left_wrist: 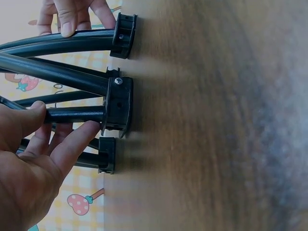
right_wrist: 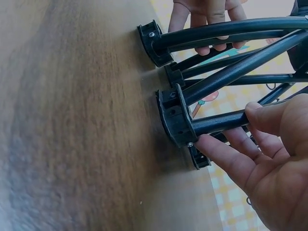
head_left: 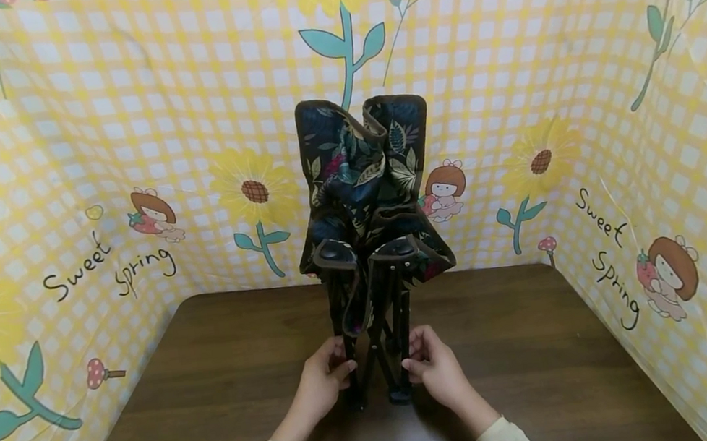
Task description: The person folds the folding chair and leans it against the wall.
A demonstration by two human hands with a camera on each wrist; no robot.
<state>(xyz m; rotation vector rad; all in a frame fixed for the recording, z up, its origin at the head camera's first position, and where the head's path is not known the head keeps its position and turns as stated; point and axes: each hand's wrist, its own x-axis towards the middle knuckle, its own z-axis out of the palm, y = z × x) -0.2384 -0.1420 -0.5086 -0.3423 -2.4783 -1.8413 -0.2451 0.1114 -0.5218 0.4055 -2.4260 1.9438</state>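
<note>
The folded black-framed, floral-fabric camp chair [head_left: 371, 233] stands upright between both hands, left hand [head_left: 323, 384] and right hand [head_left: 436, 370] each gripping a lower leg tube equally near.

Far tabletop [left_wrist: 250, 144] blurred in both wrist views

The backdrop cloth [head_left: 571, 65] carries the handwritten-style words "Sweet Spring" in black twice: once on the left panel [head_left: 106, 267] and once on the right panel [head_left: 606, 257]. No other text is legible.
</note>
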